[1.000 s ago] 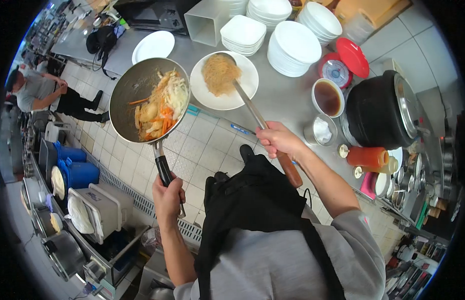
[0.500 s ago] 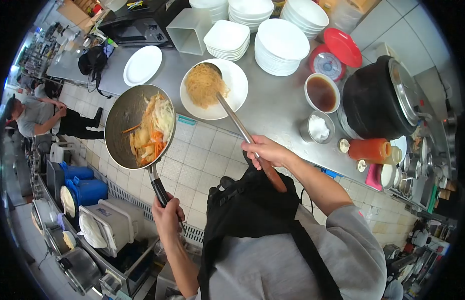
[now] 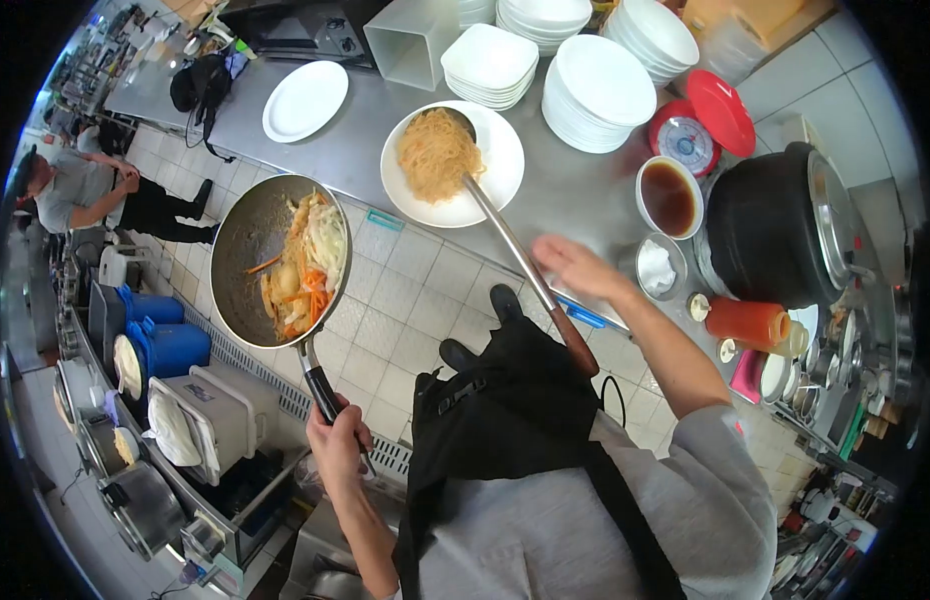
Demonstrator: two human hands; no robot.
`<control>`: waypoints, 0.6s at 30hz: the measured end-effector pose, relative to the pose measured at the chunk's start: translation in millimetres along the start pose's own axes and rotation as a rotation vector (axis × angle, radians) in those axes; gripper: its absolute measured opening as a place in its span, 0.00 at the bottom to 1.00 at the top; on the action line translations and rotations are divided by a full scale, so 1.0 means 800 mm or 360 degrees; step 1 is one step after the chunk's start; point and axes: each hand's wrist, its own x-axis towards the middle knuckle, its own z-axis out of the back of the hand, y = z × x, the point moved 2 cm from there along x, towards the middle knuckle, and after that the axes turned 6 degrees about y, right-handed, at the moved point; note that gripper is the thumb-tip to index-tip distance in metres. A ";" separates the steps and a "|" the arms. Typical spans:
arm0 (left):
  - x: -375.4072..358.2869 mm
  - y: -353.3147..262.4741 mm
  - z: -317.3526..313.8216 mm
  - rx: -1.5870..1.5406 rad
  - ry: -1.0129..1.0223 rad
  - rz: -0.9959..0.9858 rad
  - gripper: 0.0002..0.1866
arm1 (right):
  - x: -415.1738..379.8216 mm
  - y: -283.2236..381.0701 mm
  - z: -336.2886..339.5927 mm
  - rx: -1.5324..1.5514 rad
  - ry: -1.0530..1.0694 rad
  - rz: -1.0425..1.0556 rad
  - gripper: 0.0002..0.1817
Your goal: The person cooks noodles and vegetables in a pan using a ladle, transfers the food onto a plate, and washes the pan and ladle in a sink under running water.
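Observation:
My left hand [image 3: 339,440] is wrapped round the black handle of a frying pan [image 3: 247,240], held over the floor beside the counter. Cabbage, carrot strips and other cooked food [image 3: 307,270] lie in the pan's right half. On the counter, a white plate [image 3: 500,165] bears a mound of thin noodles [image 3: 437,155]. A ladle [image 3: 515,245] rests with its bowl at the noodles, its wooden handle sticking out past the counter edge. My right hand [image 3: 575,264], slightly blurred, is off the ladle, just right of its shaft, fingers extended and holding nothing.
Stacked white bowls [image 3: 597,90], an empty oval plate [image 3: 305,101], a bowl of brown liquid [image 3: 669,197], a metal cup [image 3: 657,268], a black pot [image 3: 765,225] and an orange bottle [image 3: 745,320] stand on the counter. Another person [image 3: 85,190] stands at far left.
My right hand has let go of the ladle and moved up and to the right. The ladle stays resting on the plate. My left hand still holds the pan.

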 end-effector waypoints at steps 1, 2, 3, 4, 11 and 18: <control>-0.004 -0.001 -0.002 0.0018 -0.0027 0.0017 0.07 | 0.016 0.000 0.020 -0.0370 -0.0243 0.0331 0.19; -0.006 -0.002 -0.004 0.0035 -0.0054 0.0035 0.07 | 0.030 0.007 0.037 -0.0740 -0.0481 0.0665 0.17; -0.006 0.000 -0.003 0.0024 -0.0060 0.0046 0.07 | 0.046 0.013 0.049 -0.0750 -0.0468 0.0660 0.17; -0.008 0.003 -0.004 -0.0033 -0.0057 0.0035 0.07 | 0.059 0.025 0.061 -0.0947 -0.0628 0.0881 0.15; -0.028 0.014 -0.023 -0.0203 -0.0187 0.0024 0.07 | 0.185 0.077 0.118 -0.1430 -0.0874 0.1131 0.08; -0.051 0.012 -0.038 -0.0231 -0.0381 0.0080 0.08 | 0.264 0.064 0.135 -0.1887 -0.0845 0.0942 0.05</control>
